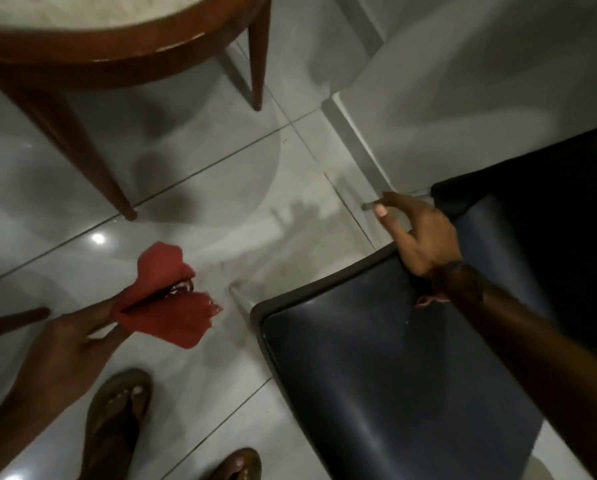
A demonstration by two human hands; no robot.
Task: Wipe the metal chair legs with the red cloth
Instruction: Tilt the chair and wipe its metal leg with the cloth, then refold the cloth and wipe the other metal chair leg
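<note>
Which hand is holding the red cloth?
The left hand pinches the red cloth above the floor. The right hand has no cloth; it rests at the dark chair seat's edge.

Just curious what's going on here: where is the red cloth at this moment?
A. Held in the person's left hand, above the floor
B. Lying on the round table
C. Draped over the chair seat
A: the left hand pinches the red cloth over the tiled floor.
</note>
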